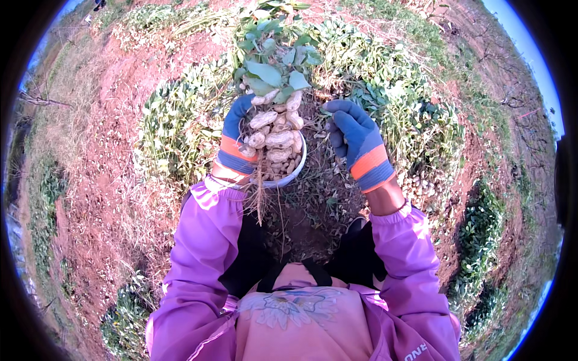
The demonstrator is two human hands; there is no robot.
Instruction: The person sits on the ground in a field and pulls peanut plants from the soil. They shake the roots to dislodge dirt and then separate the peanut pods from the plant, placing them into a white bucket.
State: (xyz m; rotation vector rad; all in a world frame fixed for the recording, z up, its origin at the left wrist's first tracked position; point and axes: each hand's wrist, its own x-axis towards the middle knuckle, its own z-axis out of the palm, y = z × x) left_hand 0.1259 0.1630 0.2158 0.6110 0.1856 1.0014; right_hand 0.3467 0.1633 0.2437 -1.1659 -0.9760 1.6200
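Observation:
My left hand [237, 131], in a blue and orange work glove, grips a peanut plant [271, 74] by its lower part. A thick cluster of peanut pods [280, 137] hangs over a white bucket [303, 162], with thin roots trailing towards me. Loose pods lie inside the bucket; the cluster hides part of it. To the right of the pods is my right hand [350, 128], gloved alike, with its fingers curled and thumb and forefinger close together. A small green bit shows at its fingertips; whether it is held I cannot tell.
Heaps of pulled peanut plants [180, 122] lie left of the bucket, and more plants [402, 99] lie at the right. Loose pods [420, 186] rest on the ground beside the right heap. Reddish soil [99, 180] with dry debris surrounds them. My knees flank the ground nearest me.

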